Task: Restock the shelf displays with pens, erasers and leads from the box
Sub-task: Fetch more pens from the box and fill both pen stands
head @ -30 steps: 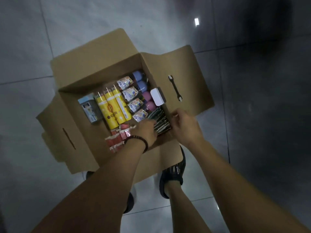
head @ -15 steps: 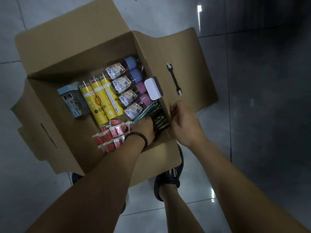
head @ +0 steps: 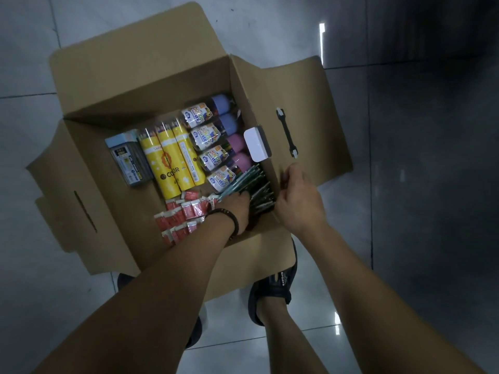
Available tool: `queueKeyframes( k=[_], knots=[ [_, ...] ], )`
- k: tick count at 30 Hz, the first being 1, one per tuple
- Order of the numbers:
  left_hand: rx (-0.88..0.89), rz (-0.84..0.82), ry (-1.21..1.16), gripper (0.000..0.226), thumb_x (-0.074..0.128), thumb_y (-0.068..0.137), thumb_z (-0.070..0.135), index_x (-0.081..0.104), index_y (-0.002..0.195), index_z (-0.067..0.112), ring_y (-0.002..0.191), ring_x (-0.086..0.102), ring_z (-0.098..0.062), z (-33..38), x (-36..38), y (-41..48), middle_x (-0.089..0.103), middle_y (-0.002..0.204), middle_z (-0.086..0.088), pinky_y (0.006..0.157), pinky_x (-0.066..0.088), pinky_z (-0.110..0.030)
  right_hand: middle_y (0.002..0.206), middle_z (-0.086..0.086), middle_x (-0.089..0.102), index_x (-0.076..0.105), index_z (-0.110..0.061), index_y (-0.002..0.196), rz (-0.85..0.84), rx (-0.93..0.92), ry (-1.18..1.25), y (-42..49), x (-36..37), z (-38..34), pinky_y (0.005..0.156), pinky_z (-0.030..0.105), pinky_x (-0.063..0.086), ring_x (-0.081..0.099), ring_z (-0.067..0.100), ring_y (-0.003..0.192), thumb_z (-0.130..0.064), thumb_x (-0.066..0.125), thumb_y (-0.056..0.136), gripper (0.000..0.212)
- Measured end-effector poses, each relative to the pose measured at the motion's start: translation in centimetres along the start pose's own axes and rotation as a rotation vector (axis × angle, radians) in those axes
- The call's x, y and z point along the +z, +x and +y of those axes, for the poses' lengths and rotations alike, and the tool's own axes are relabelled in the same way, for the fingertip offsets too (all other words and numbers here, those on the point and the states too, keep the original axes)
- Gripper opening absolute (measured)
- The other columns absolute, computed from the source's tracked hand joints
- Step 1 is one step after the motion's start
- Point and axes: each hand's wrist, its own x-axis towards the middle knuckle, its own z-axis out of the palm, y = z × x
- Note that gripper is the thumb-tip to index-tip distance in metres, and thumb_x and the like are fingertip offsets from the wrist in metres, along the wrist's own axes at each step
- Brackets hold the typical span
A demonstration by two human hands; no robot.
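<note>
Box (head: 151, 85): open, flaps spread.
Tubes (head: 172, 160): yellow, lying side by side mid-box.
Pens (head: 260, 190): heaped in the box's near right corner.
Left hand (head: 235, 209): inside the box, fingers curled round some pens.
Right hand (head: 298, 201): at the right wall beside the pens; grip cannot be told.
Erasers (head: 186, 214): red, loose, left of the pens.

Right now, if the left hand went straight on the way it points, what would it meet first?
The pens: the left hand points straight at them, fingers seemingly touching some, though contact is hard to judge.
</note>
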Motion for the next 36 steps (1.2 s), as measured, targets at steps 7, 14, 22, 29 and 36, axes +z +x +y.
queueKeyframes(
  k=[7,14,22,29,36],
  knots=[
    [-0.036,0.008,-0.099,0.046,0.063,0.096,0.002,0.050,0.139,0.011,0.116,0.065,-0.033,0.2,0.3,-0.1,0.065,0.131,-0.017,0.101,0.056,-0.044,0.096,0.003,0.056,0.044,-0.021,0.102,-0.024,0.033,-0.014,0.3,-0.3,-0.3,0.063,0.035,0.038,0.053,0.020,0.080,-0.010,0.051,0.095,0.014],
    [-0.015,-0.017,-0.267,0.029,0.059,0.101,0.008,0.062,0.130,0.010,0.115,0.064,-0.033,-0.2,-0.5,-1.9,0.068,0.126,-0.014,0.100,0.054,-0.041,0.104,0.010,0.060,0.046,-0.018,0.106,-0.050,0.095,-0.099,0.3,-0.7,-0.7,0.073,0.042,0.047,0.058,0.030,0.089,-0.009,0.051,0.096,0.015],
    [-0.089,0.241,-0.951,0.019,0.059,0.107,0.019,0.068,0.100,0.005,0.067,0.061,-0.013,-0.1,-4.1,-10.4,0.066,0.079,-0.003,0.066,0.044,-0.028,0.108,0.006,0.063,0.058,-0.020,0.113,0.091,0.072,-0.104,-2.7,-3.0,-4.3,0.075,0.039,0.053,0.062,0.024,0.090,-0.025,0.061,0.101,0.014],
    [0.098,0.142,-1.555,0.019,0.052,0.111,0.018,0.064,0.123,0.010,0.069,0.070,-0.030,-0.2,-15.1,-29.3,0.071,0.085,-0.013,0.064,0.060,-0.038,0.096,-0.002,0.077,0.076,-0.021,0.105,-0.189,-0.185,0.387,-15.4,-10.2,-18.6,0.081,0.032,0.059,0.072,0.018,0.091,-0.025,0.065,0.105,0.012],
    [0.198,0.114,-1.695,0.031,0.051,0.110,0.021,0.063,0.131,0.002,0.093,0.076,-0.038,-1.2,-27.2,-52.7,0.076,0.117,-0.024,0.081,0.065,-0.046,0.089,0.022,0.074,0.077,-0.005,0.089,-0.287,-0.320,0.576,-30.2,-19.7,-36.8,0.074,0.042,0.060,0.069,0.023,0.075,-0.008,0.071,0.099,0.012]
  ],
)
